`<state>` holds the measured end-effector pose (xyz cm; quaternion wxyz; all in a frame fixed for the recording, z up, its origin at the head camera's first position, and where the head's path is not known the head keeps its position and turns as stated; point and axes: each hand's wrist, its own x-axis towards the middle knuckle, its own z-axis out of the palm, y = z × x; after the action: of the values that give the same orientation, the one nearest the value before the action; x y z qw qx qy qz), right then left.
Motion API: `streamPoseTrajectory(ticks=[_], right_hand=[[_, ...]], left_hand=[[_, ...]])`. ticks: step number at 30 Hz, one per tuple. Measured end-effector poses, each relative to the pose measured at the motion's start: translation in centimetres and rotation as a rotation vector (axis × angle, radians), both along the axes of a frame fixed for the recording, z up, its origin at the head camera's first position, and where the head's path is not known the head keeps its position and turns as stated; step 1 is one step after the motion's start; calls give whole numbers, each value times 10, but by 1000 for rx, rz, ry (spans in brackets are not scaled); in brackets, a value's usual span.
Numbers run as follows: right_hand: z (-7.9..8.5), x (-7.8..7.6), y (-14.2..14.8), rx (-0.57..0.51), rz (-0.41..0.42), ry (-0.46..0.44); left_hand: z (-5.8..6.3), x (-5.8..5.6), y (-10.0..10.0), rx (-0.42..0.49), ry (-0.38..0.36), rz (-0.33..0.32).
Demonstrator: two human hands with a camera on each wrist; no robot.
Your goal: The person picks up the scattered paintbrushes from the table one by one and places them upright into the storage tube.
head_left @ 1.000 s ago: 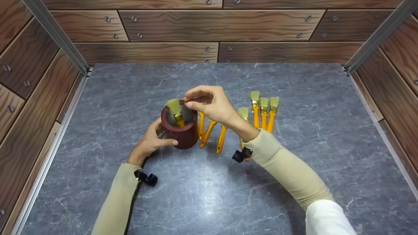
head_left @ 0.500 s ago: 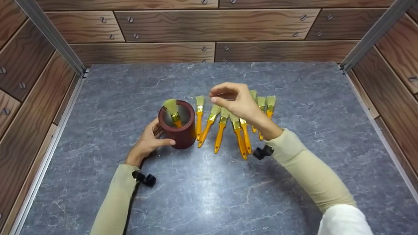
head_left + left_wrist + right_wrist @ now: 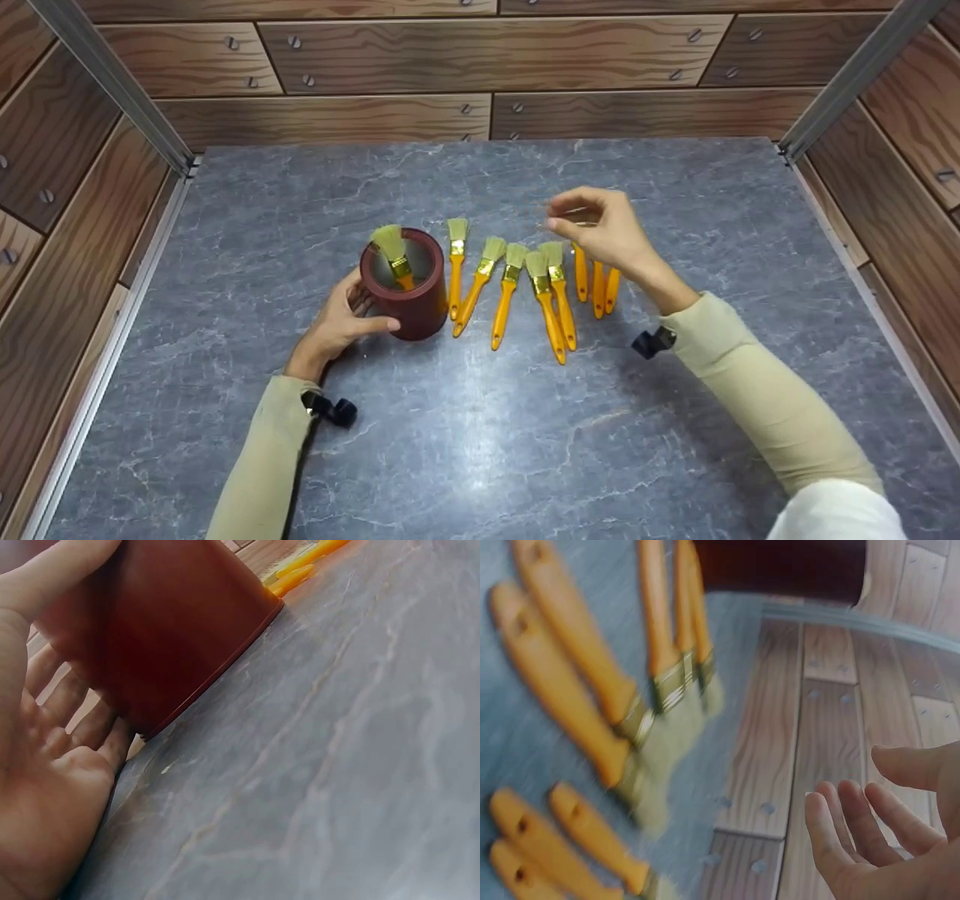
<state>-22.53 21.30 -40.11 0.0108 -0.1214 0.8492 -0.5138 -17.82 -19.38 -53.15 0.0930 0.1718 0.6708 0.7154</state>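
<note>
A dark red cylindrical holder (image 3: 412,311) stands upright on the tabletop, left of centre in the head view. My left hand (image 3: 334,322) grips its left side, thumb along the front; in the left wrist view, fingers curve around the holder's wall (image 3: 165,637). One paintbrush (image 3: 399,259) leans inside, bristles up above the rim. My right hand (image 3: 611,232) hovers with relaxed fingers over three paintbrushes (image 3: 598,292), hiding their bristle ends. Nothing is between the fingers of the right hand (image 3: 892,832) in the right wrist view.
Several more orange-handled paintbrushes lie fanned out right of the holder, from a brush (image 3: 456,262) close beside it to an overlapping pair (image 3: 550,311). The grey marbled tabletop (image 3: 480,450) meets wood-patterned walls (image 3: 375,56) at the back and sides.
My right hand has moved right, from above the holder's rim, past the fanned brushes, to the three rightmost ones. The left hand and holder have stayed put.
</note>
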Motion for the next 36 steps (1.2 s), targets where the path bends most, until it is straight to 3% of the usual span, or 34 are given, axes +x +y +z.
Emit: streamPoseTrajectory(ticks=[7,19,36], right_hand=[[-15,-5,28,112,-48,-26],[-34,-1,63,256,-119,-58],[-67,4,93,404,-227,-163]], left_hand=[[0,-1,-1,0,-1,6],[-1,-2,0,22,31,-15],[-1,-1,1,56,8,-2]])
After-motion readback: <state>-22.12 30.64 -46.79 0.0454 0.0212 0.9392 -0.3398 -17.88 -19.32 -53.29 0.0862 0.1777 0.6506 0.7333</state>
